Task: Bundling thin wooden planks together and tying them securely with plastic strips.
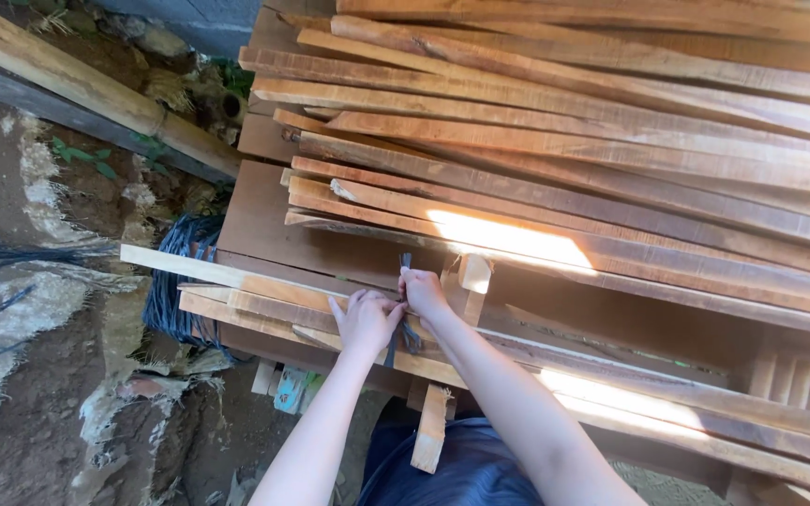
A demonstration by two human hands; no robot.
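Head view, both hands (394, 309) gripping dark strap (404, 267)

Seen from above: left hand (365, 321) and right hand (423, 293) side by side, both pinching a dark strap (403, 309) that runs across a bundle of thin wooden slats (264, 305). Behind, a large pile of long rough-sawn planks (611, 150) on a flat board (260, 220) (sunlit in patches). At left, bare ground (21, 394), a coil of dark strapping (172, 281) and a thick pole (86, 89).
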